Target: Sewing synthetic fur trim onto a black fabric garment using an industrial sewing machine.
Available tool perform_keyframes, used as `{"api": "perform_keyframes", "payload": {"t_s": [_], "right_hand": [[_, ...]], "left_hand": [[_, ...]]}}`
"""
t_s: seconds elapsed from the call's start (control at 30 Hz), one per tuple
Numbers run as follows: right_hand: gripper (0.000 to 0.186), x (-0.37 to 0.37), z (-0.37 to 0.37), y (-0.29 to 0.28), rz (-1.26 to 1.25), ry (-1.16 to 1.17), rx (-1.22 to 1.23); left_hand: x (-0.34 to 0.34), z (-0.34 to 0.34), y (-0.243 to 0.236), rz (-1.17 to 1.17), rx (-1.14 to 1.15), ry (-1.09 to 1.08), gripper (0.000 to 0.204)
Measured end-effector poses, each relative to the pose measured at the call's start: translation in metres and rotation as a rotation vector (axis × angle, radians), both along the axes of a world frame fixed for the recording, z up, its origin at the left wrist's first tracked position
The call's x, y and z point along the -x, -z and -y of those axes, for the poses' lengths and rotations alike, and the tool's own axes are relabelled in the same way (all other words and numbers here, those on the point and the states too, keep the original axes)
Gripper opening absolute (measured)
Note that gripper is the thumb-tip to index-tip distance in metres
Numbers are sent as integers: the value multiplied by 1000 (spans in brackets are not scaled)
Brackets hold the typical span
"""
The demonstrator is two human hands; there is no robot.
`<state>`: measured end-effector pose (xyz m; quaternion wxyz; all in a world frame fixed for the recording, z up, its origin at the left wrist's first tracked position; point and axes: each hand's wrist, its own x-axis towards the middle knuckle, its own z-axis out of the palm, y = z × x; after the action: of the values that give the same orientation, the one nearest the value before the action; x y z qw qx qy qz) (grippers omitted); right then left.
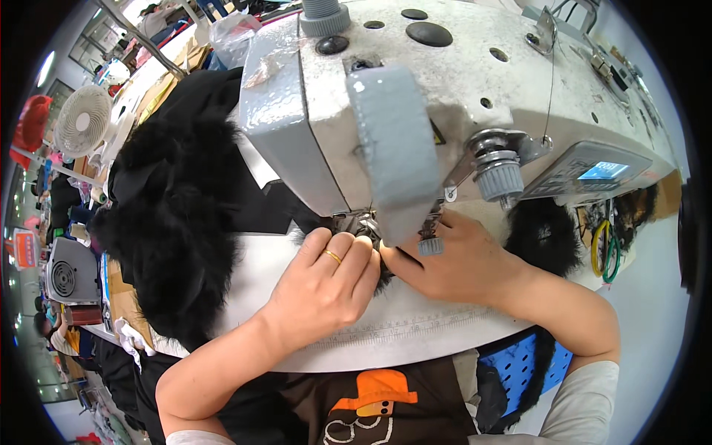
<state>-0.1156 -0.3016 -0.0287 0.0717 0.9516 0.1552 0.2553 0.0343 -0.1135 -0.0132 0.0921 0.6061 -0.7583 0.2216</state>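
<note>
My left hand (326, 278), with a ring on one finger, is closed with its bent fingertips pinching black furry fabric (383, 280) right at the metal presser foot (362, 222) of a sewing machine (460, 96). Close beside it, my right hand (456, 259) reaches in under the machine head, its thumb side on the same fabric. A grey guard (393, 141) and a small knob (431, 246) hide part of its fingers. Only a little of the fabric shows between the two hands. The needle itself cannot be made out.
A large heap of black fur (174, 222) lies left of the machine. More fur (545, 237) sits at the right, near green- and yellow-handled scissors (608, 245). A printed ruler (415, 326) runs along the white table's front edge. A blue perforated basket (519, 371) stands below.
</note>
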Motion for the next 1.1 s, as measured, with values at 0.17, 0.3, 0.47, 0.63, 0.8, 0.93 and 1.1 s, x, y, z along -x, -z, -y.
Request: {"api": "perform_keyframes", "payload": {"t_s": [0.17,0.3,0.47,0.63,0.8,0.93,1.1], "right_hand": [[13,2,-1,-2,-29,-23,-10],[17,-3,-18,7,-31,168,13],[23,-1,-28,9,-143,271,59],[35,6,-20,-14,-213,133,156],[42,10,-5,-8,-211,67,136],[35,10,-4,-6,-275,121,-88],[30,8,-8,-8,-182,140,-87]], "left_hand": [[3,-1,-1,-77,-12,-61,31],[-16,6,0,-78,-65,-84,27],[-33,10,6,-77,56,-7,24],[-19,2,6,-69,13,-11,26],[-13,-5,5,-29,-49,-47,33],[-13,-7,0,-102,-72,-63,36],[-22,-7,1,-264,-35,-11,39]]}}
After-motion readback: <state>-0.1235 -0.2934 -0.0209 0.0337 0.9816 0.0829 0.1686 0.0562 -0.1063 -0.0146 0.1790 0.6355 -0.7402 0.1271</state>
